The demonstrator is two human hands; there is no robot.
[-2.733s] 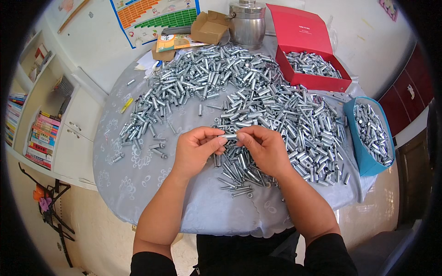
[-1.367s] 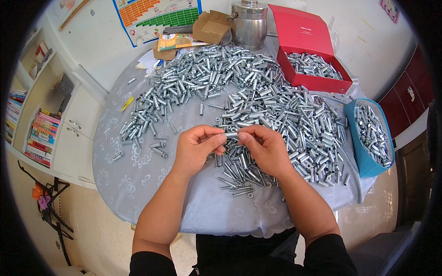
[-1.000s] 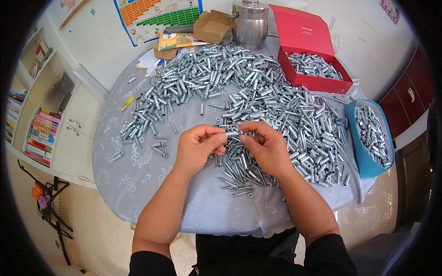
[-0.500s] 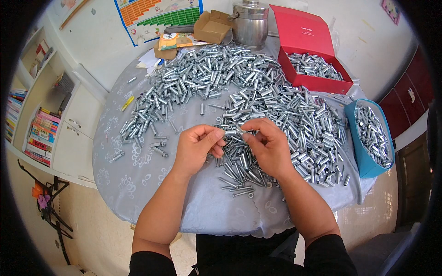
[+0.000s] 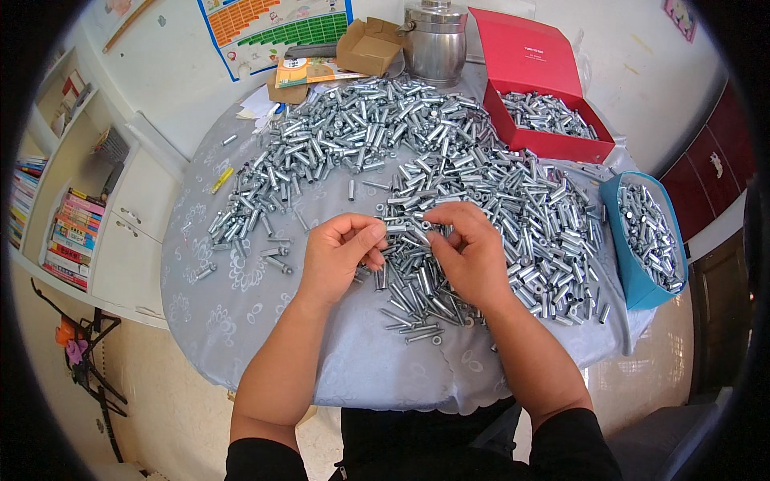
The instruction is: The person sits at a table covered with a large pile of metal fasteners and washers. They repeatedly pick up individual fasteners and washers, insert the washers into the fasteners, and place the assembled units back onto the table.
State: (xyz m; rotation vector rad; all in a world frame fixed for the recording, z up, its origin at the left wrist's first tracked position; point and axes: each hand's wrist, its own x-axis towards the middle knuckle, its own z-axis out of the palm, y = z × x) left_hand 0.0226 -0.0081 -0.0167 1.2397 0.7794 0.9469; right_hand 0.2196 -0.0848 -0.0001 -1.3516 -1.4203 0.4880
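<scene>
Between the thumb and index finger of my left hand [image 5: 343,255] is a silvery metal bolt sleeve [image 5: 396,229], lying nearly level and pointing right. My right hand [image 5: 472,255] faces it from the other side, thumb and index finger curled at the sleeve's far end. Whatever small part those fingertips pinch blends with the metal behind. Both hands hover over the near edge of a large pile of loose bolts and sleeves [image 5: 529,232]. A second heap of assembled-looking sleeve bolts [image 5: 353,120] spreads across the back of the table.
A red lidded box [image 5: 553,146] and a blue bin [image 5: 634,289], both filled with metal parts, stand at the right. Behind the heap are a steel pot [image 5: 435,44], a small cardboard box [image 5: 369,46] and a book [image 5: 317,70]. A yellow marker [image 5: 222,179] lies left on the grey tablecloth [image 5: 241,337].
My left hand has drawn slightly left with the sleeve. The right thumb and index finger have parted a little from it, and the gap between the two hands is wider.
</scene>
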